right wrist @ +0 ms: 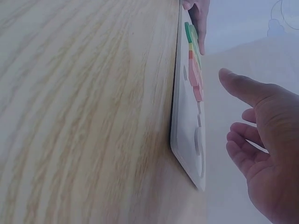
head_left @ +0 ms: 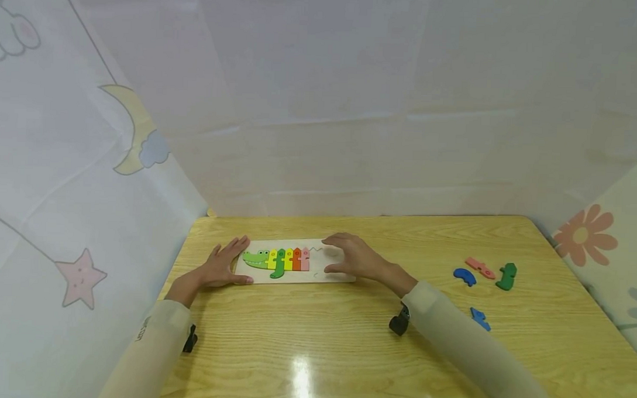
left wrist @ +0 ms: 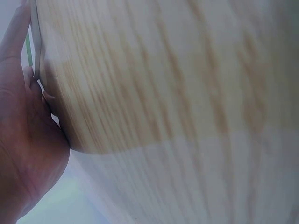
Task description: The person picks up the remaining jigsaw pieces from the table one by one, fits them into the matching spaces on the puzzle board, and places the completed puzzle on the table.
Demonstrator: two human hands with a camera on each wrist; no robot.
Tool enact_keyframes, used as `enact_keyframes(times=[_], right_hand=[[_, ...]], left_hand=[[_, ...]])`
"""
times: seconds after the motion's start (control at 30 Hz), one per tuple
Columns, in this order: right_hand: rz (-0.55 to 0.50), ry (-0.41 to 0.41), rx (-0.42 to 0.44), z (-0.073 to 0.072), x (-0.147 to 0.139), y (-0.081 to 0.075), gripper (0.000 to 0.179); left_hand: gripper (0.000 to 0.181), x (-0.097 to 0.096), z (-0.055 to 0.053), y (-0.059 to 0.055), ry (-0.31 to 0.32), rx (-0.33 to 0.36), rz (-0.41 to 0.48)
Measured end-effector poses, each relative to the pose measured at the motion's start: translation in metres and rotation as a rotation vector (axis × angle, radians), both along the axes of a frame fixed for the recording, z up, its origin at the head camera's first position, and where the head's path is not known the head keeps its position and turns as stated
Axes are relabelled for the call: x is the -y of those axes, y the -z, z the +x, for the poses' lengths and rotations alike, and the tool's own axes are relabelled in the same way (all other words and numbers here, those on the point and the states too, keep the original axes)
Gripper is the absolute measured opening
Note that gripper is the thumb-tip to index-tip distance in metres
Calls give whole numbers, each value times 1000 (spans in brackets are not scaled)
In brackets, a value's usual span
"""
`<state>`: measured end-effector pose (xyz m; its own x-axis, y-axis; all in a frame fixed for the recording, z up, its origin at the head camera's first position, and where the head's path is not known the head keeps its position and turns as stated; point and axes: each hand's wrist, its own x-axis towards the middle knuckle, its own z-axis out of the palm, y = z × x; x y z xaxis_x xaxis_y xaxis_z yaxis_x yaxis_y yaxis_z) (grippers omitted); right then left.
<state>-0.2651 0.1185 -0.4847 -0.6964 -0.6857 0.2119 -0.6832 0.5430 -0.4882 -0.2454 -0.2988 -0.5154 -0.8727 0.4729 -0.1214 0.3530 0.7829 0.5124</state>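
Note:
A white puzzle board (head_left: 259, 244) lies on the table, its left half filled with a crocodile's green head (head_left: 255, 259) and yellow, green, orange and pink body pieces (head_left: 289, 259). My left hand (head_left: 222, 265) spans the board's left end, thumb by the near corner and fingers by the far one. In the left wrist view, that hand (left wrist: 28, 140) rests low beside the table surface. Above the board's bare right part hovers my right hand (head_left: 359, 259), thumb and fingers spread apart with nothing between them. The right wrist view shows this hand (right wrist: 275, 144) raised off the board (right wrist: 186, 126).
Loose pieces lie on the right of the wooden table (head_left: 271, 332): a dark blue curved one (head_left: 464, 277), a pink one (head_left: 480, 268), a green one (head_left: 506, 276) and a blue one (head_left: 480, 319). A pale curtain (head_left: 321, 134) hangs behind the table.

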Motion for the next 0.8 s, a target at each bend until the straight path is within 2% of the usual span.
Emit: enact_keyframes(times=[0.37, 0.63, 0.8], right_hand=[[-8, 15, -26, 3, -18, -1, 72], [-22, 11, -44, 7, -33, -1, 73], [-16, 25, -10, 10, -41, 2, 74]], left_hand=[[120, 5, -2, 10, 17, -24, 25], [118, 2, -2, 5, 9, -7, 24], [116, 1, -1, 3, 5, 1, -10]])
